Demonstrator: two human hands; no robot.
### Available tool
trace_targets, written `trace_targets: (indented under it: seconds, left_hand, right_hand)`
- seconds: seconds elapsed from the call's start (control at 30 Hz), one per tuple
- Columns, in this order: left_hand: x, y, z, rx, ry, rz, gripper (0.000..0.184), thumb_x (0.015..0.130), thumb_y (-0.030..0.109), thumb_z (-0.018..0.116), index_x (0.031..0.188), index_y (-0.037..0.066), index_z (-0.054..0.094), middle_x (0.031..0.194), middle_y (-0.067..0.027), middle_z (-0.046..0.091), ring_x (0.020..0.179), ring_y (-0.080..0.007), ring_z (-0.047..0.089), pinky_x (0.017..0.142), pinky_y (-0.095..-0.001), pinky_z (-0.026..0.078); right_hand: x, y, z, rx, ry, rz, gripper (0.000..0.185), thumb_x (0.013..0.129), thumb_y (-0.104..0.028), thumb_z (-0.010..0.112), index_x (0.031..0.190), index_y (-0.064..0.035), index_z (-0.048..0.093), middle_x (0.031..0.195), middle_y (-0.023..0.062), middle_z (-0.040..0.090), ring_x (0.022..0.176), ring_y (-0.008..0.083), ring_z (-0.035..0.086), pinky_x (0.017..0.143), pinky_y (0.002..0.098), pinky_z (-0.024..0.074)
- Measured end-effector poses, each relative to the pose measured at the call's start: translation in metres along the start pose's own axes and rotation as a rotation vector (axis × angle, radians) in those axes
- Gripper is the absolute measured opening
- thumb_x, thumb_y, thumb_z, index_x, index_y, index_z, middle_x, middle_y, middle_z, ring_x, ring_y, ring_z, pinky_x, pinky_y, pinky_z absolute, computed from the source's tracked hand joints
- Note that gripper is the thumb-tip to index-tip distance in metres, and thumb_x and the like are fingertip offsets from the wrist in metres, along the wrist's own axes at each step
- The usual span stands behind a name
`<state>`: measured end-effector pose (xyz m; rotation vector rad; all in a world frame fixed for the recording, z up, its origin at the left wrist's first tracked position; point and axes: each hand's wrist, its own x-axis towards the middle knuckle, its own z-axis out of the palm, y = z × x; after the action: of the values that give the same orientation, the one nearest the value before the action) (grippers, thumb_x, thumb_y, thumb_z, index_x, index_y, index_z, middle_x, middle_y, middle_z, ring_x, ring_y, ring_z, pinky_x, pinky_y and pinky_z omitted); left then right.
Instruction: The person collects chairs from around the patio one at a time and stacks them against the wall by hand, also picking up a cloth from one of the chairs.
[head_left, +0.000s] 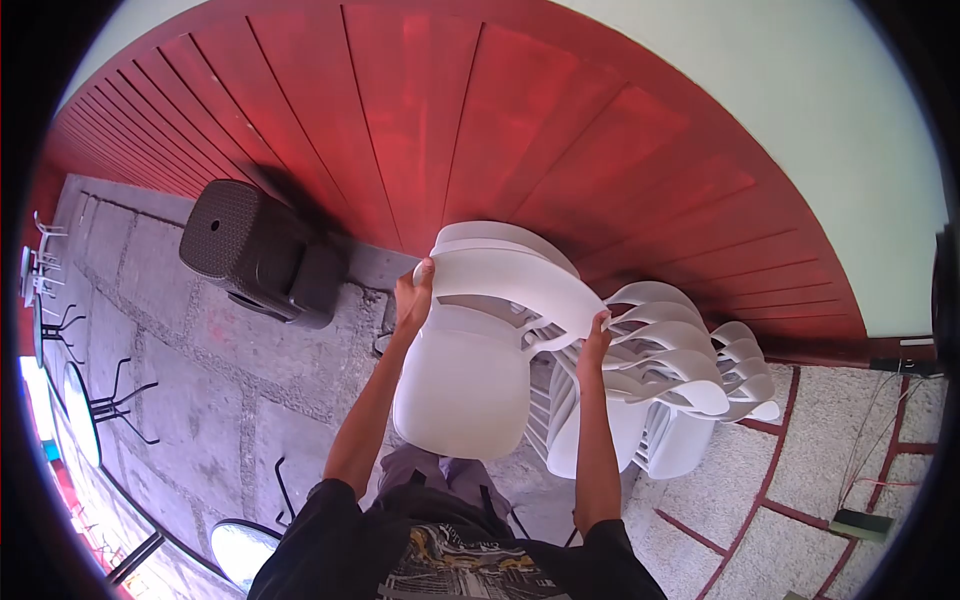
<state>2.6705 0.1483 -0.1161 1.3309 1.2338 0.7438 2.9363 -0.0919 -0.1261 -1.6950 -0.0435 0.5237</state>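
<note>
Head view: left hand and right hand grip a chair, fingertips apparently hidden.

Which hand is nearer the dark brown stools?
Left. The left hand grips the end of the white chair's backrest toward the stools; the right hand holds the far end.

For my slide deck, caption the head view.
Left hand and right hand grip a white chair by its backrest, beside stacked chairs near a red panelled wall.

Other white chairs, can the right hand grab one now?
Probably yes: the other chairs are close beside the right hand, and nothing seems to block them. But that hand would likely have to let go of the held chair first.
</note>
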Motion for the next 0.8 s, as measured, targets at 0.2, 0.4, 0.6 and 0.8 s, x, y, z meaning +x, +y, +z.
trace_targets:
  seconds: [0.2,0.4,0.6,0.8]
  left_hand:
    - [0.035,-0.024,0.024,0.053,-0.097,-0.038,0.084,0.091,0.073,0.045,0.105,-0.006,0.068,0.089,-0.0209,0.071,0.089,-0.0288,0.066,0.082,-0.0442,0.049]
    - [0.050,-0.070,0.039,0.032,-0.108,-0.037,0.079,0.094,0.068,0.046,0.110,-0.006,0.067,0.091,-0.0174,0.070,0.091,-0.0240,0.063,0.083,-0.0407,0.049]
    - [0.053,-0.082,0.039,-0.087,-0.155,-0.167,0.073,0.095,0.063,0.049,0.112,-0.006,0.066,0.096,-0.0106,0.069,0.091,-0.0182,0.060,0.083,-0.0353,0.047]
    - [0.050,-0.083,0.040,-0.054,-0.132,-0.164,0.073,0.095,0.064,0.049,0.109,-0.005,0.067,0.094,-0.0085,0.067,0.089,-0.0157,0.057,0.080,-0.0337,0.046]
  right_hand:
    - [0.038,0.039,-0.005,0.018,-0.068,0.038,0.073,0.096,-0.060,0.052,0.125,0.0072,0.056,0.116,0.0115,0.063,0.106,0.0192,0.060,0.092,0.0346,0.0454]
    - [0.056,0.070,-0.003,-0.020,-0.077,0.139,0.077,0.094,-0.063,0.053,0.124,0.0076,0.053,0.115,0.0108,0.061,0.105,0.0177,0.059,0.090,0.0339,0.0451]
    - [0.080,0.101,-0.005,-0.027,-0.123,0.138,0.072,0.094,-0.060,0.055,0.128,0.0035,0.054,0.122,0.0093,0.060,0.110,0.0164,0.056,0.094,0.0328,0.0430]
    - [0.074,0.086,-0.009,0.068,-0.204,0.241,0.065,0.091,-0.056,0.063,0.131,-0.0047,0.055,0.122,0.0050,0.060,0.112,0.0156,0.056,0.095,0.0322,0.0419]
